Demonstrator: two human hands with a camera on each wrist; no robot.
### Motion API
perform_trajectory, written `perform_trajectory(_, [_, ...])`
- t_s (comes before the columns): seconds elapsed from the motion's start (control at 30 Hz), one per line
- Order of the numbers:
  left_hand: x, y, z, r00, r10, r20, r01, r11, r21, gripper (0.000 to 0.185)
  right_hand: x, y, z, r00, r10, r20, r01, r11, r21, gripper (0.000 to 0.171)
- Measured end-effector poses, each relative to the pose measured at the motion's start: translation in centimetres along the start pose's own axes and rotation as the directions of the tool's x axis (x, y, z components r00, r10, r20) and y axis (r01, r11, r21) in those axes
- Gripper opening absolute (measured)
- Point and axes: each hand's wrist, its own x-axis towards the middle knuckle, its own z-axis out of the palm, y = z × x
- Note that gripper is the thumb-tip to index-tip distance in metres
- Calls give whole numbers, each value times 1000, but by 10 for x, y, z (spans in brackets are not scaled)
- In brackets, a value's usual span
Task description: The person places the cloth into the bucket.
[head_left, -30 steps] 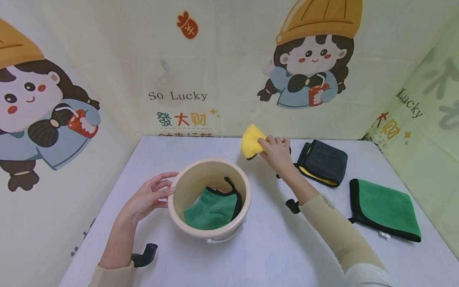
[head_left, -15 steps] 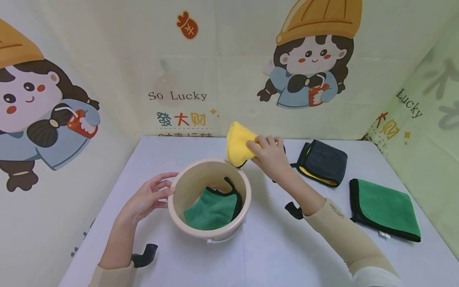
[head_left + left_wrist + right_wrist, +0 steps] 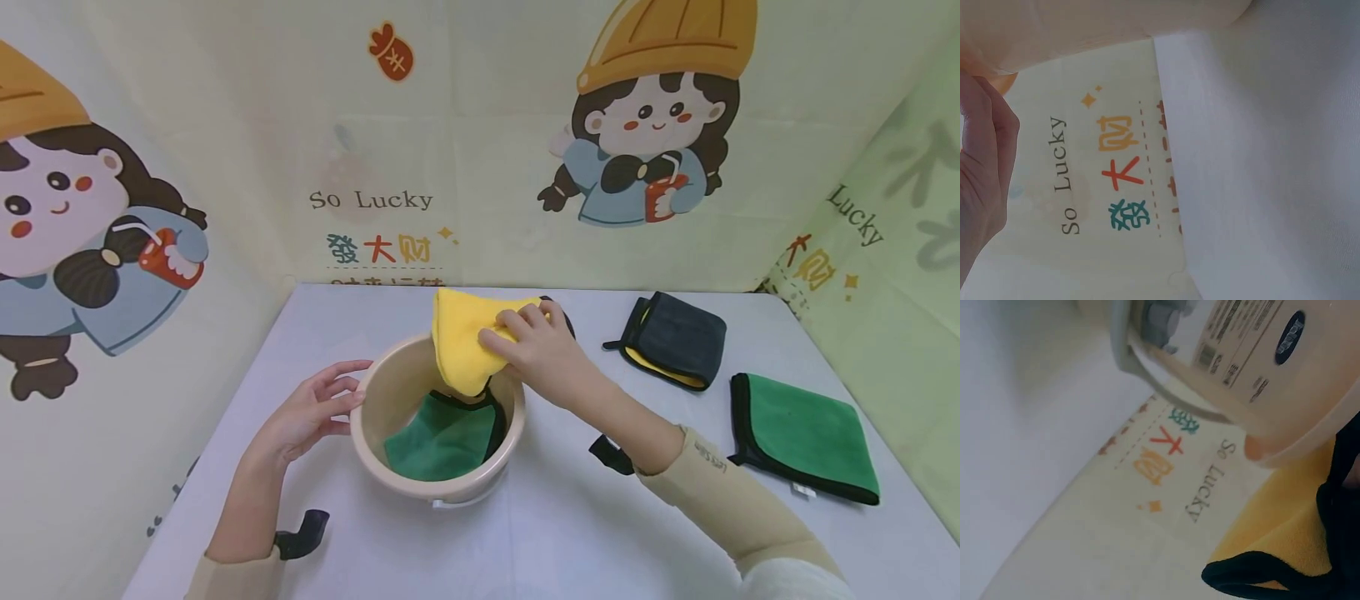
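One person's left hand (image 3: 318,408), fingers loosely extended, touches a round cream plastic bucket (image 3: 406,379) holding a black-edged green cloth (image 3: 438,437); over its far rim, a black-edged yellow cloth (image 3: 465,337) hangs pinched in the right hand (image 3: 536,350).

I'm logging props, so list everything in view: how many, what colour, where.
Bucket: one, beige, on the table
Handle: one, pale, on the bucket
Label: one, dark-printed, bucket's side
Yellow cloth: one, black-edged yellow, over the bucket
Inner green cloth: one, black-edged green, in the bucket
Dark folded cloth: one, black and yellow, right of the bucket
Outer green cloth: one, black-edged green, table's right side
Table: one, whitish, below
Backdrop: sheet count unclear, pale, cartoon-printed, behind the table
Left hand: one, at the bucket's left rim
Right hand: one, holding the yellow cloth
Sleeves: two, beige, on the forearms
Wrist pieces: two, black, at the wrists
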Motion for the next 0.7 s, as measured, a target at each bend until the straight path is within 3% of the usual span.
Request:
perform_trajectory(0.37, [1, 0, 1, 1000, -8, -15, 9, 999, 39, 45, 9, -25, 3, 972, -209, 108, 214, 976, -31, 34])
perform_trajectory(0.7, [1, -1, 3, 999, -6, -34, 8, 997, 71, 48, 18, -45, 9, 929, -301, 217, 311, 950, -16, 35])
